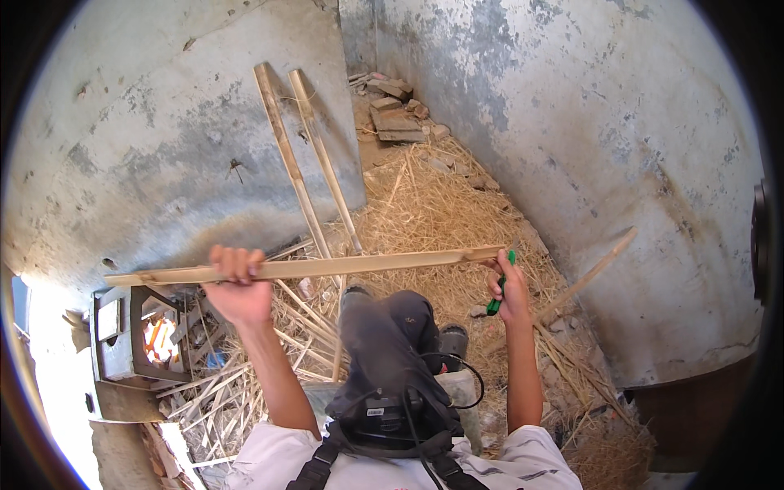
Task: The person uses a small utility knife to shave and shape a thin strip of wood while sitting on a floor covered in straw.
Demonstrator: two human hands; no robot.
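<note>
A long split bamboo strip (367, 264) lies across in front of me, almost level, its right end slightly higher. My left hand (237, 286) is closed around it near its left end. At the right end, my right hand (512, 290) is closed on a slim green tool (494, 307), its fingers and thumb against the strip's tip. Whether this tool has a blade I cannot tell; the fingers cover part of it. My knees, in dark trousers, are below the strip.
Two split bamboo poles (282, 147) lean on the left wall. Pale shavings (441, 204) cover the floor toward some bricks (396, 122) in the corner. Another pole (600, 265) slants against the right wall. A dark-framed box (122, 359) with glowing orange contents stands left, near scattered thin strips (220, 400).
</note>
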